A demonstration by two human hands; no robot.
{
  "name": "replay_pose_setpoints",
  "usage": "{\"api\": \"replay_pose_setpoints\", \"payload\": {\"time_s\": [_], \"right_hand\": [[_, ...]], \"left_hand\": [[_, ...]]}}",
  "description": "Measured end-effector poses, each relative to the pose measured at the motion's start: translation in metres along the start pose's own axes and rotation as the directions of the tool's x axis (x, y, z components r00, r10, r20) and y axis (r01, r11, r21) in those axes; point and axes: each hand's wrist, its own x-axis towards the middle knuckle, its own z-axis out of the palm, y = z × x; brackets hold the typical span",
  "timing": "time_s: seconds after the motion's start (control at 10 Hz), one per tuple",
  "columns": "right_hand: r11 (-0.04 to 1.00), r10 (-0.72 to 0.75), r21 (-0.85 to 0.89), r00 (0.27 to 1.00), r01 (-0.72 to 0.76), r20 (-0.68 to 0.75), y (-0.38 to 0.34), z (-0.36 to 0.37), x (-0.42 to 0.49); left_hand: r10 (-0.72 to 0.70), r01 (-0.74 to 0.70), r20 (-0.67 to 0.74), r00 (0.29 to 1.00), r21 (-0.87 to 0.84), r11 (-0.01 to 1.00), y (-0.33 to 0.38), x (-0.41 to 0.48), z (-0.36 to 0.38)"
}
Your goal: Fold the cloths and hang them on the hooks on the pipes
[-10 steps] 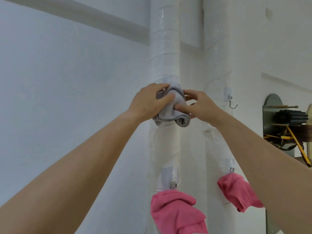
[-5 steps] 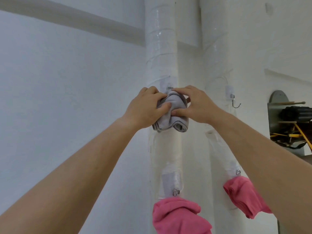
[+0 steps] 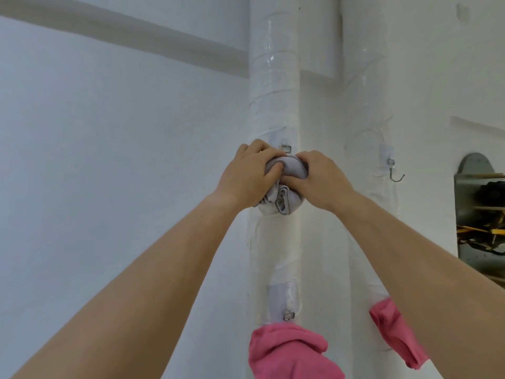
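A bunched grey cloth (image 3: 287, 199) is pressed against the left white pipe (image 3: 273, 77), just under that pipe's upper hook mount (image 3: 285, 147). My left hand (image 3: 250, 177) grips the cloth's left side and my right hand (image 3: 321, 180) grips its right side, thumbs meeting on the fabric. The hook's tip is hidden behind the cloth and my fingers. A bare metal hook (image 3: 395, 173) hangs on the right pipe (image 3: 366, 77). Two pink cloths hang lower: one (image 3: 289, 351) on the left pipe, the other (image 3: 393, 332) on the right pipe.
A plain white wall (image 3: 109, 160) fills the left side. At the far right, a grey opening (image 3: 478, 214) holds dark and yellow items. The left pipe's lower hook mount (image 3: 288, 315) sits just above its pink cloth.
Both hands have closed tighter together on the grey cloth and pushed it up against the upper hook on the left pipe. The view has shifted slightly upward.
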Motion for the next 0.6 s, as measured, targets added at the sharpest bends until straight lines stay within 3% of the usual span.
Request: {"api": "replay_pose_setpoints", "payload": {"time_s": [0.1, 0.2, 0.3, 0.4, 0.6], "right_hand": [[0.995, 0.037, -0.09, 0.997, -0.031, 0.063, -0.005, -0.002, -0.005], [0.995, 0.079, -0.072, 0.98, -0.067, 0.18, -0.013, -0.018, -0.01], [0.99, 0.135, -0.065, 0.971, -0.124, 0.2, -0.021, -0.037, -0.02], [0.975, 0.193, -0.145, 0.963, -0.167, 0.189, -0.031, -0.056, -0.041], [0.909, 0.299, -0.359, 0.932, -0.213, 0.205, -0.052, -0.079, -0.097]], "left_hand": [[-0.045, 0.04, 0.048, 0.998, 0.106, 0.994, 0.008, -0.005, -0.009], [-0.119, 0.078, 0.187, 0.975, 0.215, 0.973, 0.019, -0.006, -0.027], [-0.193, 0.138, 0.237, 0.952, 0.23, 0.963, 0.032, -0.016, -0.044], [-0.245, 0.205, 0.213, 0.946, 0.194, 0.959, 0.04, -0.035, -0.063], [-0.266, 0.205, 0.247, 0.932, 0.247, 0.947, 0.053, -0.089, -0.091]]}}
